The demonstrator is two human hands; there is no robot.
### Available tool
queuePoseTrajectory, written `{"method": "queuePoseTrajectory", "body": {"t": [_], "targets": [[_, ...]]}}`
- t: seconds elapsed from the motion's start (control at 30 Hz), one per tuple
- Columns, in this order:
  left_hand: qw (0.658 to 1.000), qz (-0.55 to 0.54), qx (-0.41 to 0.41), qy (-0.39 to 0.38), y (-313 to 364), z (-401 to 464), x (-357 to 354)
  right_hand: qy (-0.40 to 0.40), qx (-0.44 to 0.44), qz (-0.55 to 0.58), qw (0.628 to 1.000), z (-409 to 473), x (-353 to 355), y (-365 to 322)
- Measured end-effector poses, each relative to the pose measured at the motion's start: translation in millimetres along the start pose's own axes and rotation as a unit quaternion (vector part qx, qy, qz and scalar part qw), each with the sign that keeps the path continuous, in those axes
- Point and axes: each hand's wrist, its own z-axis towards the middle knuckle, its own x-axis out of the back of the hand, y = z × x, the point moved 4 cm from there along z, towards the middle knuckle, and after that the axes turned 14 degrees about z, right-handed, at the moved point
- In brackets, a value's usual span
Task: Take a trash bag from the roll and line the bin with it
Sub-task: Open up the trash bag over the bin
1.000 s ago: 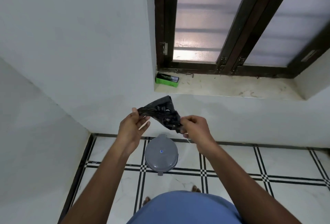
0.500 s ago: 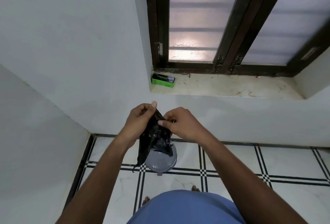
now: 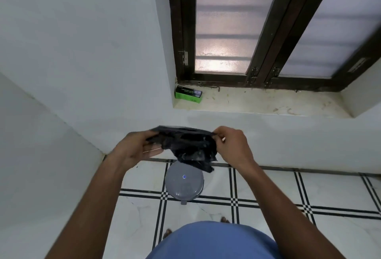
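A crumpled black trash bag (image 3: 188, 146) is stretched between both hands at chest height. My left hand (image 3: 136, 148) pinches its left edge and my right hand (image 3: 232, 145) pinches its right edge. Part of the bag hangs down in loose folds. Directly below it on the floor stands a grey round bin (image 3: 184, 183) with its lid closed and a small blue mark on top. A green and black box (image 3: 188, 94) lies at the left end of the window sill.
White walls meet in a corner at the left. The stone window sill (image 3: 268, 103) runs under a dark-framed window (image 3: 266, 25). The floor has white tiles with black grid lines (image 3: 234, 201). My feet and blue clothing show at the bottom.
My hands, close together half a second ago, have moved apart and pulled the bag out wide between them. The view has shifted slightly.
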Motion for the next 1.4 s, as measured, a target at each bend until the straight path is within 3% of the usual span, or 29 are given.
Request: {"method": "queuePoseTrajectory", "body": {"t": [0.07,0.17,0.23,0.33,0.43,0.57,0.6,0.67,0.73,0.77,0.8,0.87,0.93,1.1,1.17,1.23,1.33,1.4], "targets": [[0.991,-0.122,-0.006,-0.054,6,-1,-6,-0.085,0.009,-0.104,0.991,-5,-11,8],[0.983,-0.144,-0.026,-0.109,14,-6,-14,-0.191,-0.054,-0.199,0.960,-9,-21,11],[0.988,-0.097,-0.039,-0.115,16,-8,-17,-0.215,-0.104,-0.107,0.965,-10,-19,8],[0.997,-0.001,-0.033,-0.065,12,-5,-21,-0.138,-0.100,0.138,0.976,-11,-9,-24],[0.998,0.053,-0.035,-0.006,12,-6,-28,-0.135,-0.128,0.296,0.937,-10,-9,-53],[0.989,0.117,-0.067,0.055,14,-12,-35,-0.258,-0.203,0.383,0.863,-12,-11,-63],[0.988,0.113,-0.080,0.075,14,-13,-34,-0.285,-0.210,0.329,0.875,-13,-9,-58],[0.985,0.065,-0.099,0.126,17,-17,-27,-0.321,-0.168,0.106,0.926,-11,-3,-42],[0.980,0.041,-0.108,0.164,21,-20,-19,-0.352,-0.148,-0.162,0.910,-8,3,-19],[0.978,0.047,-0.110,0.170,23,-22,-17,-0.353,-0.152,-0.232,0.894,-7,7,-12],[0.978,0.064,-0.111,0.167,25,-25,-17,-0.343,-0.157,-0.230,0.897,-6,8,-11],[0.976,0.113,-0.120,0.144,28,-28,-23,-0.294,-0.134,-0.069,0.944,-8,3,-22],[0.974,0.154,-0.130,0.102,29,-31,-33,-0.249,-0.106,0.109,0.956,-13,-6,-49],[0.972,0.165,-0.163,-0.032,30,-39,-54,-0.265,-0.069,0.152,0.950,-17,-39,-65],[0.964,0.208,-0.158,-0.057,26,-37,-47,-0.259,-0.145,0.293,0.909,-9,-33,-59],[0.943,0.304,-0.128,-0.042,17,-29,-26,-0.253,-0.231,0.443,0.828,-9,-24,-54],[0.858,0.506,-0.088,-0.020,3,-18,7,-0.200,-0.268,0.550,0.766,-4,-5,-36],[0.856,0.514,-0.047,0.020,-3,-14,20,-0.174,-0.270,0.593,0.739,1,5,-22]]}}
